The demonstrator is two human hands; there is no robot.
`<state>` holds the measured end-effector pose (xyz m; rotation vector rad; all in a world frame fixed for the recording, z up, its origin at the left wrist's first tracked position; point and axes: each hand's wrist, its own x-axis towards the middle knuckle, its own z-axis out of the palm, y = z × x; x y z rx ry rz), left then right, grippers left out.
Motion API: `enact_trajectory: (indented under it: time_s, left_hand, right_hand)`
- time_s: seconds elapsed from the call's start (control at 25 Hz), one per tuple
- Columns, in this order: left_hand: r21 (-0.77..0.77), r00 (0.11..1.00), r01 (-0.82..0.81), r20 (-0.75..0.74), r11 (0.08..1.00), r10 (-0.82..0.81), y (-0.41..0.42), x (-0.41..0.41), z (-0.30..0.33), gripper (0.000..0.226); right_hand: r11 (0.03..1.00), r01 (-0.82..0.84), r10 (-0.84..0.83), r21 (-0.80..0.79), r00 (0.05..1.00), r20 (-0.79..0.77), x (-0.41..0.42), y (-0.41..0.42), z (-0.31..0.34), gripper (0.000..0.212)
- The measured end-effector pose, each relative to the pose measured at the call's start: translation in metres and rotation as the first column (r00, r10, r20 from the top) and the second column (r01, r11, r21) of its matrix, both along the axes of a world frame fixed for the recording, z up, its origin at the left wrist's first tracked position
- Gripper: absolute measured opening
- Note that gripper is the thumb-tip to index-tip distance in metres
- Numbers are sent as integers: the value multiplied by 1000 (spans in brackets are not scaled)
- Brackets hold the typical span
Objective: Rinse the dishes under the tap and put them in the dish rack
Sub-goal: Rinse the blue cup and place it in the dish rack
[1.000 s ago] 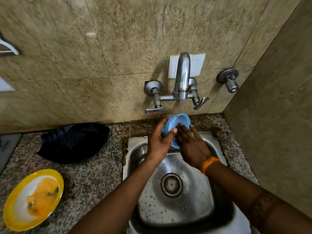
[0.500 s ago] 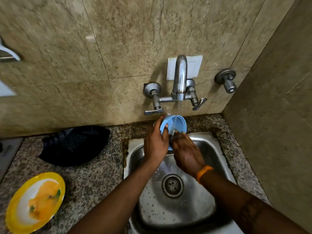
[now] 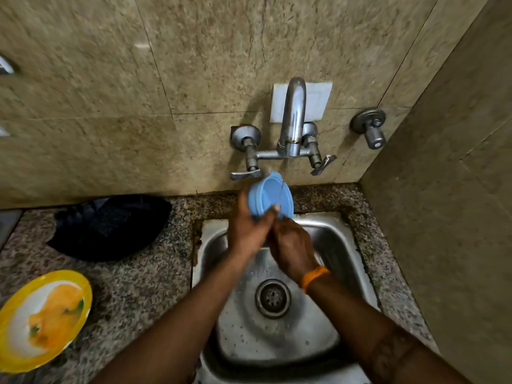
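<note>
A small blue bowl is tilted under the steel tap, and a thin stream of water runs into it. My left hand grips the bowl from the left, thumb on its near rim. My right hand, with an orange band at the wrist, lies just below the bowl against my left hand; its fingertips are hidden, so whether it holds the bowl I cannot tell. Both hands are over the back of the steel sink. A yellow-rimmed plate with orange food residue lies on the counter at the far left.
A black cloth-like heap lies on the speckled granite counter left of the sink. Two lever handles and a round valve stick out of the tiled wall. A side wall stands close on the right. No dish rack is in view.
The bowl has risen a little and its opening has turned more toward me under the water. My right hand has slid lower, from the bowl's rim to beneath it.
</note>
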<state>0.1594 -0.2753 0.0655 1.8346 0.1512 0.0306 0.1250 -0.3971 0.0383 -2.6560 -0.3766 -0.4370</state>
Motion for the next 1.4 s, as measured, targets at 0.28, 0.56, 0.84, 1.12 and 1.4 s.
enact_trajectory:
  time_s: [0.28, 0.56, 0.84, 1.12, 1.4]
  left_hand:
    - [214, 999, 50, -5, 976, -50, 34, 10, 1, 51]
    - [441, 998, -4, 64, 898, -27, 37, 11, 11, 39]
    - [-41, 998, 55, 33, 998, -54, 22, 6, 10, 53]
    - [-135, 990, -121, 49, 983, 129, 29, 1, -4, 57]
    - [36, 998, 51, 27, 998, -52, 27, 16, 0, 41]
  right_hand:
    - [901, -308, 359, -307, 925, 125, 0, -27, 15, 34]
    - [916, -113, 156, 386, 984, -82, -34, 41, -14, 33]
    - [980, -60, 67, -189, 997, 29, 10, -4, 0, 34]
    - [973, -229, 229, 6, 973, 3, -10, 19, 0, 19]
    - [979, -158, 159, 126, 987, 0, -21, 25, 0, 17]
